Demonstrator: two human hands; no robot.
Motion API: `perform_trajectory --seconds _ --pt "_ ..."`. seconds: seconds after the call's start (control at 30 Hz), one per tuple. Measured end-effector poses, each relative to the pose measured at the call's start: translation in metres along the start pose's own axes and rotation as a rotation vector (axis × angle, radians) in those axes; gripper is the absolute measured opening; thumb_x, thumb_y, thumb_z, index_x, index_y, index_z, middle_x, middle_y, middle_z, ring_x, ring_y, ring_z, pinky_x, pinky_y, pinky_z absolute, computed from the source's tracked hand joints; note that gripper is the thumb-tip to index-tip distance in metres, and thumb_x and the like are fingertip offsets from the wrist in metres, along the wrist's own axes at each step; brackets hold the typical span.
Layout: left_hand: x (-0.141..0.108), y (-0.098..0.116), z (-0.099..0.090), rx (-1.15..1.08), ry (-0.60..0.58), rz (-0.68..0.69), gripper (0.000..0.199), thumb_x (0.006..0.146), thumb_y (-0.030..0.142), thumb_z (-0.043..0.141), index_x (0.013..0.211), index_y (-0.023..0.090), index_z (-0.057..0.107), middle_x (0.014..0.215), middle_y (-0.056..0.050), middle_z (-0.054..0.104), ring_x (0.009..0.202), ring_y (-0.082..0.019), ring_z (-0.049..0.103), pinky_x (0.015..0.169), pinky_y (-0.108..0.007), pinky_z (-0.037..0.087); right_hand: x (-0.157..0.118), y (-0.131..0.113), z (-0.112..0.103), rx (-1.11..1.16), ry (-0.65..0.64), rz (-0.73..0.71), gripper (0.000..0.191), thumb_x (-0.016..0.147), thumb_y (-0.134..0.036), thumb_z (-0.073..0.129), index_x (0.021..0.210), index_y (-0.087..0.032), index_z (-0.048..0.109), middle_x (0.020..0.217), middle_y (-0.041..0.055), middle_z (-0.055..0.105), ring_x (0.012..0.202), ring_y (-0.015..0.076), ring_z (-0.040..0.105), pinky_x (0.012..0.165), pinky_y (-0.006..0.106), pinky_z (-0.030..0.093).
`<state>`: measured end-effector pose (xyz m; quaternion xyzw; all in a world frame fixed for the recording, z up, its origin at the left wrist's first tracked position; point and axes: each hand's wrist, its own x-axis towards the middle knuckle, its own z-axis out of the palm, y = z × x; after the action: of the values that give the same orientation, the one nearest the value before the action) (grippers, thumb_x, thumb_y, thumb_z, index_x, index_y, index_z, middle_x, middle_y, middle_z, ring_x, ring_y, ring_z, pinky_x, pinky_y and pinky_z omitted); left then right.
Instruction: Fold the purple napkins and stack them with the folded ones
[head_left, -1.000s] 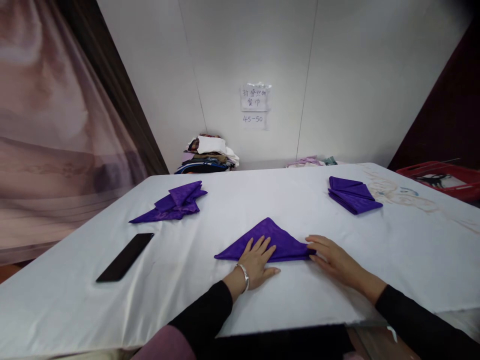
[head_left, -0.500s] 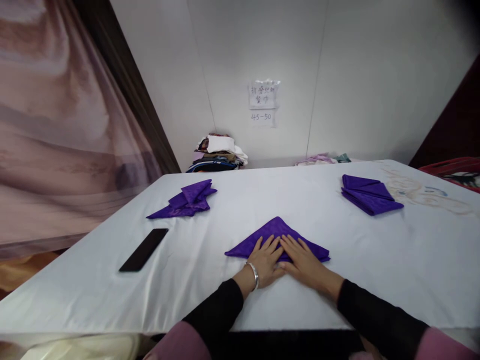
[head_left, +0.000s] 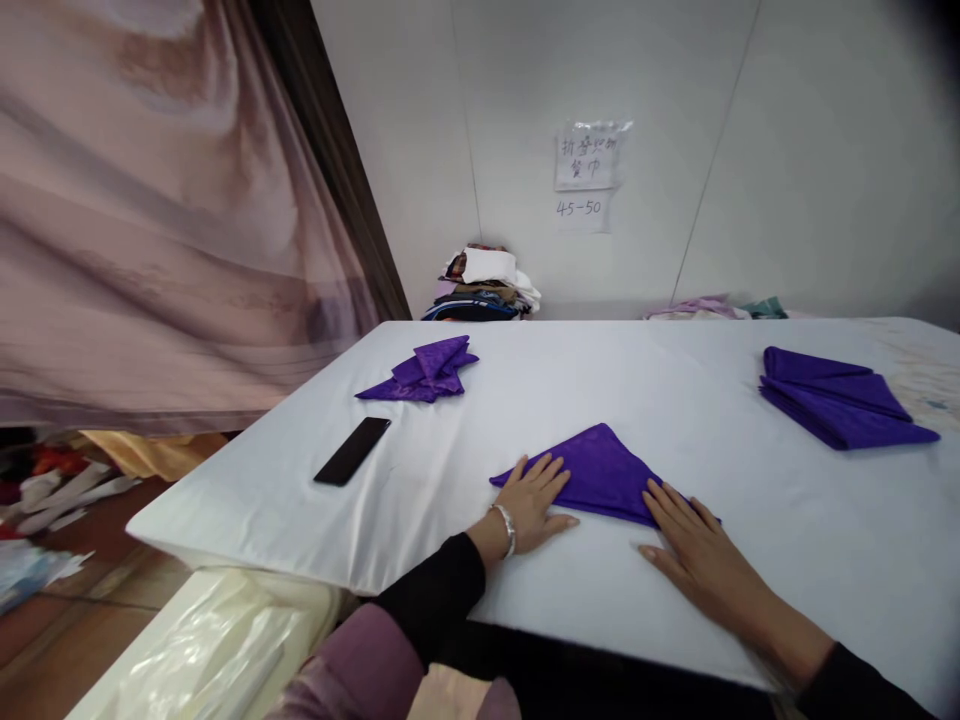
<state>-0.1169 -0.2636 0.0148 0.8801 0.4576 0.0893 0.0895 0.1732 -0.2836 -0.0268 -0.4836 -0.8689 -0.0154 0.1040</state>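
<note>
A purple cloth [head_left: 604, 468] folded into a flat triangle lies on the white-covered table [head_left: 585, 375], its peak pointing away from me. My left hand [head_left: 531, 502] rests flat on its left part, fingers extended, a silver bracelet at the wrist. On the right corner of the cloth lie the fingertips of my right hand [head_left: 694, 545], thumb spread apart over the table. Neither hand grips anything. A folded purple cloth [head_left: 431, 370] with several points sits at the back left, and another folded one [head_left: 840, 398] is at the right.
A black phone [head_left: 352, 451] lies on the table's left side. Folded clothes [head_left: 484, 285] are stacked beyond the far edge. Below the near left corner stands a box [head_left: 202, 650] with clear plastic. A pink curtain [head_left: 172, 220] hangs at the left.
My hands have moved apart from the middle of the triangle, the left toward its left corner, the right toward its right corner. The view has turned left.
</note>
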Motion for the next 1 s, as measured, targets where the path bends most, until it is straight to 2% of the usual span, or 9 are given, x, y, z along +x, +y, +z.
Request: perform_trajectory --seconds 0.1,0.17,0.27,0.4,0.6,0.87,1.0 --pt "-0.022 -0.029 -0.008 0.004 0.041 -0.159 0.057 0.086 0.052 0.037 0.135 0.023 0.033 0.144 -0.007 0.033 0.134 -0.024 0.022 0.108 -0.053 0.013 0.000 -0.001 -0.002 0.024 -0.023 0.015 0.069 0.085 -0.058 0.033 0.141 -0.019 0.025 0.146 0.0075 0.025 0.134 0.0250 0.020 0.108 0.047 0.020" --pt "-0.037 -0.047 -0.012 -0.009 0.142 -0.258 0.047 0.086 0.043 0.043 0.128 0.022 0.043 0.137 -0.007 0.044 0.130 -0.024 0.032 0.107 -0.052 0.019 0.000 -0.001 -0.004 0.035 -0.050 0.029 0.069 0.085 -0.059 0.033 0.140 -0.018 0.028 0.146 0.0078 0.025 0.134 0.0256 0.021 0.108 0.048 0.020" --pt "-0.053 -0.064 -0.017 -0.047 0.300 -0.284 0.030 0.084 0.032 0.048 0.110 0.021 0.059 0.119 -0.007 0.060 0.115 -0.022 0.049 0.100 -0.045 0.035 0.000 -0.002 -0.006 0.049 -0.063 0.036 0.070 0.084 -0.060 0.033 0.140 -0.018 0.028 0.146 0.0077 0.024 0.134 0.0259 0.020 0.108 0.048 0.019" --pt "-0.056 -0.065 -0.021 -0.060 0.349 -0.272 0.020 0.084 0.026 0.049 0.096 0.024 0.065 0.099 -0.003 0.065 0.095 -0.017 0.057 0.087 -0.035 0.046 0.000 -0.002 -0.005 0.081 -0.045 0.037 0.069 0.084 -0.060 0.033 0.140 -0.021 0.027 0.146 0.0070 0.024 0.134 0.0264 0.020 0.108 0.049 0.019" --pt "-0.048 -0.061 -0.022 -0.016 0.361 -0.298 0.015 0.082 0.020 0.049 0.079 0.021 0.063 0.083 -0.002 0.062 0.083 -0.017 0.055 0.079 -0.033 0.046 0.001 -0.002 -0.005 0.085 -0.054 0.033 0.068 0.085 -0.058 0.033 0.140 -0.019 0.026 0.146 0.0072 0.023 0.134 0.0252 0.019 0.108 0.048 0.018" --pt "-0.048 -0.063 -0.027 0.063 0.335 -0.309 0.018 0.082 0.022 0.046 0.067 0.020 0.055 0.074 -0.004 0.056 0.076 -0.019 0.052 0.072 -0.035 0.045 0.002 -0.004 -0.010 0.127 -0.077 0.048 0.066 0.086 -0.058 0.032 0.142 -0.023 0.022 0.147 0.0057 0.021 0.135 0.0244 0.016 0.108 0.048 0.017" --pt "-0.048 -0.064 -0.031 0.065 0.302 -0.294 0.013 0.077 0.015 0.047 0.077 0.020 0.059 0.085 -0.004 0.061 0.082 -0.020 0.056 0.075 -0.037 0.047 0.003 -0.005 -0.013 0.128 -0.095 0.047 0.065 0.087 -0.057 0.031 0.141 -0.022 0.023 0.147 0.0064 0.020 0.135 0.0242 0.015 0.108 0.048 0.016"
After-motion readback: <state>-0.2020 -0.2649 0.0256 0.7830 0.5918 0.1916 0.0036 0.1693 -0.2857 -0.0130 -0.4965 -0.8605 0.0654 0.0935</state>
